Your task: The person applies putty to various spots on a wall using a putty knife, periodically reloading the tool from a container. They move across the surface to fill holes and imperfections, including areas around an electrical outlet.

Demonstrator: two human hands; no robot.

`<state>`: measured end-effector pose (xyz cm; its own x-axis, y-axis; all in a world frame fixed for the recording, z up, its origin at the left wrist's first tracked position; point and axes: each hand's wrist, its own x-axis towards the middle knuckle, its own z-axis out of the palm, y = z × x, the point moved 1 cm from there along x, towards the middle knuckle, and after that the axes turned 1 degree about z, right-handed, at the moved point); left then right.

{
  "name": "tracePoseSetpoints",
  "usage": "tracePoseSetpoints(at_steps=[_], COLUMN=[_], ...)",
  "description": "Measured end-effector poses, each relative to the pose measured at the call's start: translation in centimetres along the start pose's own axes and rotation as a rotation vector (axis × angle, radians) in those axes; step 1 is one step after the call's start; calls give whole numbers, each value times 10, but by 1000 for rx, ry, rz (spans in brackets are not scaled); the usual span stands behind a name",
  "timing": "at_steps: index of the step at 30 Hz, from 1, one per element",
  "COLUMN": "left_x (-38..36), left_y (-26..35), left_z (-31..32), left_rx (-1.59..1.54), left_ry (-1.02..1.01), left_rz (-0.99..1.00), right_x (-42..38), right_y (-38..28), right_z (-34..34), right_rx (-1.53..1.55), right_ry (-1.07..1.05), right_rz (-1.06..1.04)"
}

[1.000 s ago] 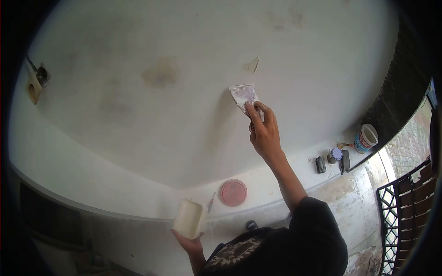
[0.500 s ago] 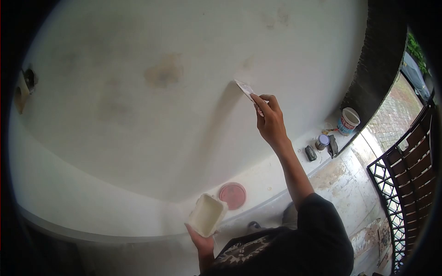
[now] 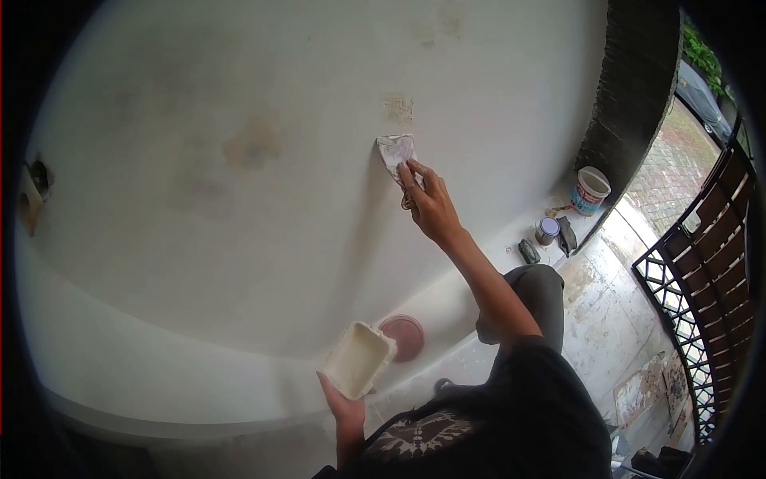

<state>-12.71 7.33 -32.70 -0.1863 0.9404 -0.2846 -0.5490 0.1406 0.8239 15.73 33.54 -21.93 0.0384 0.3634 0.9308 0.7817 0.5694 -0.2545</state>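
Observation:
My right hand [image 3: 429, 203] grips a flat putty knife [image 3: 396, 149] smeared with white, its blade against or very near the pale wall [image 3: 319, 215]. Just above the blade lies a rough beige patch [image 3: 397, 108]. Low in the view, my left hand [image 3: 345, 403] holds a cream-coloured rectangular tub [image 3: 359, 361] by its side, tilted so its inside shows. Beside the tub, a round reddish lid [image 3: 402, 337] lies on the white ledge.
Along the ledge at right stand a bucket [image 3: 590, 190], a can with a lilac lid [image 3: 547, 231] and a dark lump [image 3: 528, 251]. A dark slatted gate [image 3: 718, 295] is at far right. Brownish stains [image 3: 254, 144] mark the wall. My bent knee [image 3: 536, 286] is near the ledge.
My right hand has moved left with the putty knife, whose blade now faces me more. A rough beige patch shows above it. My knee has risen into view; the tub stays in my left hand.

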Motion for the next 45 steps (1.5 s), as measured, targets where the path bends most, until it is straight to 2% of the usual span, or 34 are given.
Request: tracePoseSetpoints(at_steps=[3,6,7,8,10,12,15,17,18,20,24,27,32,35,36,39,42,45], left_x=[-4,-13,-19,-21,-19,-24,-30,-29,-28,-27,-23,-14,-2,3,5,15,13,12], left_y=[1,0,0,-1,-2,-5,-6,-8,-8,-5,-3,-6,-4,-3,-4,-13,-9,-7], left_z=[6,12,10,11,12,11,11,12,13,21,23,20,32,37,37,29,36,43], left_rx=[21,16,33,8,-23,20,50,115,184,122,52,37,36,19,12,28,-5,-17], left_ry=[6,38,53,75,105,152,192,198,206,230,240,221,153,127,96,92,102,118], left_rz=[-26,-16,-20,-19,-14,24,54,90,123,106,82,50,27,21,19,13,-7,-6], right_x=[14,58,77,93,106,107,104,105,105,107,104,106,109,126,133,151,163,162], right_y=[-6,-5,-6,1,29,59,106,125,132,138,138,114,91,80,77,78,69,72], right_z=[-31,-55,-68,-81,-101,-116,-105,-91,-84,-71,-53,-45,-61,-86,-92,-96,-95,-94], right_rx=[83,140,259,240,343,541,602,636,641,697,753,625,608,554,552,313,308,334], right_ry=[-76,105,134,167,144,139,87,-27,-25,-22,3,-114,-182,-10,-10,-56,-145,-160], right_rz=[5,-19,77,116,399,493,552,626,622,662,628,584,538,433,436,216,303,284])
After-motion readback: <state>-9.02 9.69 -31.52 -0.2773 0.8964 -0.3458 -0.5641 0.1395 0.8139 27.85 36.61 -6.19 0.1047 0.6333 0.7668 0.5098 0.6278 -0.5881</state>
